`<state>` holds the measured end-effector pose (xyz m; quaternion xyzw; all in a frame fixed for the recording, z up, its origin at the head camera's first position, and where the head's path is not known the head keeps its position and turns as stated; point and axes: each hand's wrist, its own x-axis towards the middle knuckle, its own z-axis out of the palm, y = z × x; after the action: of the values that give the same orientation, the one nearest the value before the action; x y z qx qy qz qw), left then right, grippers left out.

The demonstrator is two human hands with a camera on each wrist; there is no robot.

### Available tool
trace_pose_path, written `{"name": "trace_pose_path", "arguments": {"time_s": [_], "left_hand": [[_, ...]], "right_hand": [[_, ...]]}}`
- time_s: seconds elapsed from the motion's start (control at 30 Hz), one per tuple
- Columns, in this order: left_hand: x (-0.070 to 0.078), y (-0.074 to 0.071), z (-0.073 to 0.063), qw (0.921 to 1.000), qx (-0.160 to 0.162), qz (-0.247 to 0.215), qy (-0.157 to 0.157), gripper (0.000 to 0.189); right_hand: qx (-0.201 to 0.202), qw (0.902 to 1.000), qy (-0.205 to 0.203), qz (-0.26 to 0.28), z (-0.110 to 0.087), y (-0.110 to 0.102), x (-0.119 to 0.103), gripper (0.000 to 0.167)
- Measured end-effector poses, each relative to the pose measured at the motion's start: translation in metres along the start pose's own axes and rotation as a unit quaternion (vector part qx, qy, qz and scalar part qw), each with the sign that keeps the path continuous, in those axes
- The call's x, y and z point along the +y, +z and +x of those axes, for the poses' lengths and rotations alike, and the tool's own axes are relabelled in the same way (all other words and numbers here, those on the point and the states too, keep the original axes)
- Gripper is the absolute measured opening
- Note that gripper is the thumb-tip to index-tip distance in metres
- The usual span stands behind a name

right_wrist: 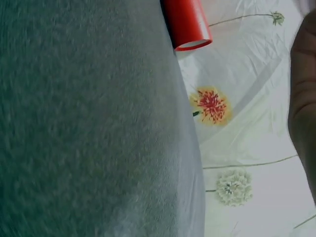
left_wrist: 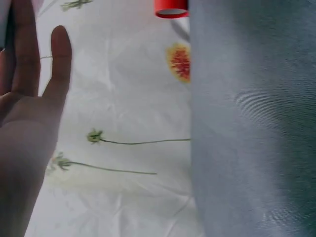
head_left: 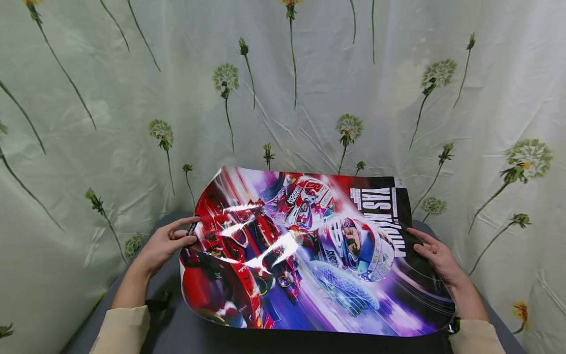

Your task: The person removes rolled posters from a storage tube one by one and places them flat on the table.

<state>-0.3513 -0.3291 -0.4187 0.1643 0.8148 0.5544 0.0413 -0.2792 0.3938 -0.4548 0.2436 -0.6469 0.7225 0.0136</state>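
A large glossy poster (head_left: 283, 275) with red race cars and helmeted drivers is held out flat, its ends bending slightly. My left hand (head_left: 165, 246) pinches its left edge between thumb and fingers. At the right edge, my right hand (head_left: 435, 255) grips the poster beside its black strip of white lettering. Bright glare covers the middle of the sheet. In the left wrist view, part of my left hand (left_wrist: 34, 108) shows at the left side. Only a sliver of my right hand (right_wrist: 303, 94) appears in the right wrist view, its fingertips out of frame.
A grey-covered table (head_left: 172, 324) lies beneath the poster. Behind it hangs a pale curtain (head_left: 283, 123) printed with dandelions. Both wrist views show the end of a red tube (right_wrist: 190, 24) by the edge of a grey surface.
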Motion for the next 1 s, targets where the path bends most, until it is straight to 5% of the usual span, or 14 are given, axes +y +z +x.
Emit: {"name": "trace_pose_path", "arguments": {"time_s": [0.1, 0.3, 0.43, 0.57, 0.67, 0.8, 1.0], "left_hand": [[0.008, -0.003, -0.006, 0.9994, 0.024, 0.006, 0.022, 0.057], [0.023, -0.005, -0.014, 0.9946, 0.086, 0.037, 0.045, 0.051], [0.032, -0.002, -0.014, 0.9882, 0.117, 0.092, 0.036, 0.042], [0.037, 0.004, -0.012, 0.9773, 0.163, 0.119, 0.067, 0.026], [0.041, 0.009, -0.009, 0.9685, 0.199, 0.109, 0.103, 0.019], [0.045, 0.015, -0.007, 0.9622, 0.227, 0.094, 0.118, 0.018], [0.034, 0.013, -0.007, 0.9736, 0.208, 0.05, 0.08, 0.024]], "right_hand": [[0.041, 0.9981, -0.024, -0.041, 0.001, 0.006, -0.002, 0.06], [0.031, 0.9982, -0.03, 0.042, 0.005, 0.015, -0.005, 0.053], [0.089, 0.9938, -0.027, -0.06, 0.004, 0.02, -0.012, 0.045], [0.192, 0.9618, -0.017, -0.195, 0.006, 0.026, -0.023, 0.031], [0.257, 0.935, -0.023, -0.244, 0.01, 0.03, -0.028, 0.028], [0.293, 0.9309, -0.043, -0.213, 0.013, 0.035, -0.03, 0.028], [0.287, 0.9371, -0.035, -0.196, 0.013, 0.039, -0.027, 0.027]]}}
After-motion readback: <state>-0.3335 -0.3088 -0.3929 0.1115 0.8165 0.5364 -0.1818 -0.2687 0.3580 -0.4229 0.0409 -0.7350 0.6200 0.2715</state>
